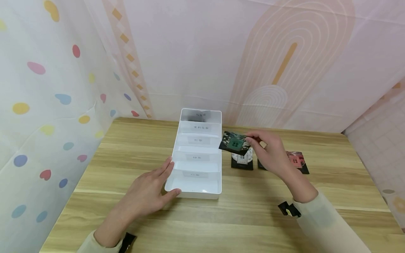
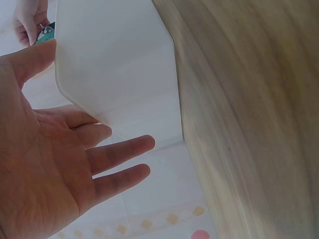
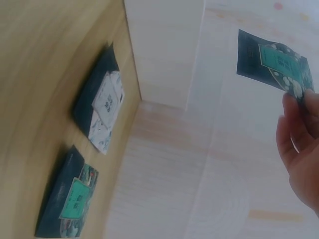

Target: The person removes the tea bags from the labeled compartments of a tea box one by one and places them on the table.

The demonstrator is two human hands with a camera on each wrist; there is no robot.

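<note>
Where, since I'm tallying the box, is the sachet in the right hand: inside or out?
Out: the right hand pinches the sachet in the air, apart from the white box.

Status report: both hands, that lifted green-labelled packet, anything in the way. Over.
Right hand pinching green-labelled packet by one edge, raised. Left hand at white box's near-left corner. Nothing visible between packet and box.
</note>
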